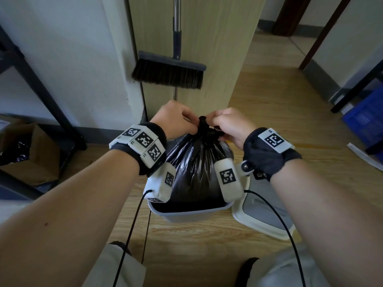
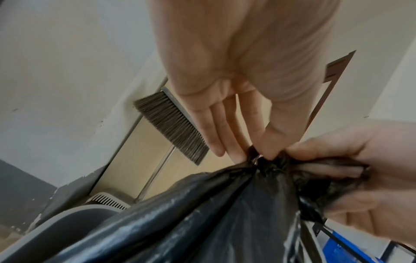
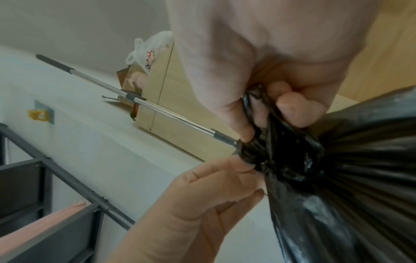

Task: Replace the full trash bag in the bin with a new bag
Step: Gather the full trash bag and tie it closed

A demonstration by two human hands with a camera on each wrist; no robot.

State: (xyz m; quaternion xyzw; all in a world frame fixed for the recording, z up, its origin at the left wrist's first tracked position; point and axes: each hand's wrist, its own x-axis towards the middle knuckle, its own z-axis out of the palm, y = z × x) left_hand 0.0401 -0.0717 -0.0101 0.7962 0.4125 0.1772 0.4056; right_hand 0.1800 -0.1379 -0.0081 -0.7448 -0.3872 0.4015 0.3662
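Full black trash bag (image 1: 199, 162) sits inside the grey bin (image 1: 186, 213), neck gathered into a knot above the rim. Left hand (image 1: 176, 121) pinches the knot between thumb and fingertip, other fingers extended. Right hand (image 1: 230, 126) has fingers curled round the bag's loose ends. Risk: uneven pulling may tear thin plastic or leave the knot slack, spilling contents on lifting

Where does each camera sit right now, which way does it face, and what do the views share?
Head: above, looking down at both forearms, left hand and right hand at the black bag in the bin.
Left wrist: under the left palm, facing the knot, right hand's grip, broom.
Right wrist: under the right palm, facing the knot, left fingers.
Shared: all show the knot and both hands.
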